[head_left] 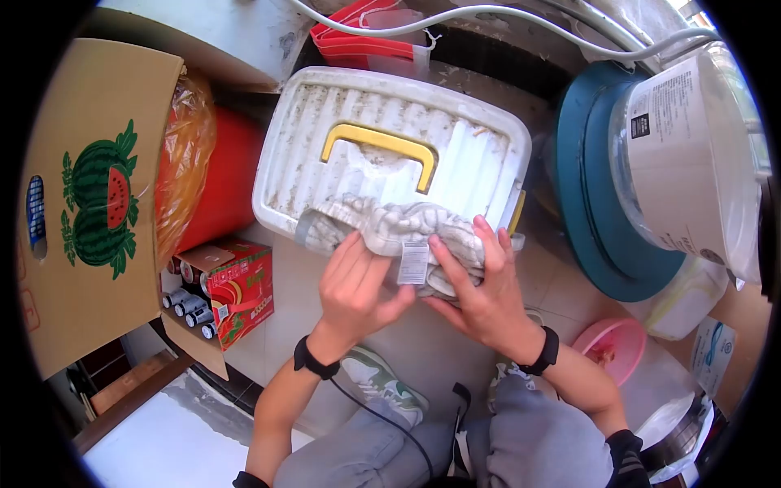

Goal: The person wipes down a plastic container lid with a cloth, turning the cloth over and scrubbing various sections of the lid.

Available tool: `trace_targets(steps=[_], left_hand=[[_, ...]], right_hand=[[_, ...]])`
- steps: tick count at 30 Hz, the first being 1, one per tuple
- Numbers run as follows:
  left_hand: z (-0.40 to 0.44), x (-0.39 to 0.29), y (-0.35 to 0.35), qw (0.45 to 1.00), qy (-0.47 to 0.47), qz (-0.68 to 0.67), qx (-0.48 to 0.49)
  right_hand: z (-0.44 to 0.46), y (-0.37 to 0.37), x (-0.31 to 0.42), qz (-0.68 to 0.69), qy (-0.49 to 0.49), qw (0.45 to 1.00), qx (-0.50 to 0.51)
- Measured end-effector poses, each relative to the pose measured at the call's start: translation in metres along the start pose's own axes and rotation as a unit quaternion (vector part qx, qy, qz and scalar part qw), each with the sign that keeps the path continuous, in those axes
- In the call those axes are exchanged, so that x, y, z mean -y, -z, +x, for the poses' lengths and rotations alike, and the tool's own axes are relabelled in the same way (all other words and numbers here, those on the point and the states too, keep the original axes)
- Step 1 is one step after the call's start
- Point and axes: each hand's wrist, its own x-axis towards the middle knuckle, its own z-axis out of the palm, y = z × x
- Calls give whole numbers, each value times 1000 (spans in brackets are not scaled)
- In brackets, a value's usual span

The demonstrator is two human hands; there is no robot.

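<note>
A bunched grey-and-white cloth (423,224) with a small printed label (413,263) lies over the near edge of a white ribbed lid (480,154), which has a yellow handle (390,143). My left hand (355,289) grips the cloth's near left side, its fingertips partly hidden under the fabric. On the right, my right hand (482,293) has hold of the cloth, with the thumb beneath and the fingers over its right part. The label hangs between my two hands.
Left stand a watermelon-print cardboard box (102,187), a red container (224,179) and a red carton of cans (240,293). On the right are a teal round lid (590,195), a large tub (679,154) and a pink bowl (614,348). A white cable (488,11) crosses the top.
</note>
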Motion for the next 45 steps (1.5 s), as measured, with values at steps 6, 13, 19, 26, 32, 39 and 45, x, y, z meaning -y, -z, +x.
trace_targets(steps=[6, 13, 19, 26, 32, 39, 45], left_hand=[[-5, -2, 6, 1000, -11, 17, 21], [41, 4, 2, 997, -4, -2, 83], [48, 6, -2, 993, 24, -60, 99], [5, -4, 23, 992, 11, -43, 122], [4, -10, 23, 992, 8, -9, 126], [50, -2, 1, 991, 5, -32, 131], [53, 8, -2, 992, -29, -31, 119]], right_hand=[[-5, -10, -5, 28, 12, 999, -29], [-8, -15, -12, 42, 45, 997, -41], [-9, -15, -14, 25, 46, 998, -36], [-7, -12, -8, 25, 29, 998, -40], [-9, -21, -12, 43, 49, 995, -74], [-11, -28, -18, 46, 68, 993, -90], [-10, -32, -18, 26, 74, 992, -96]])
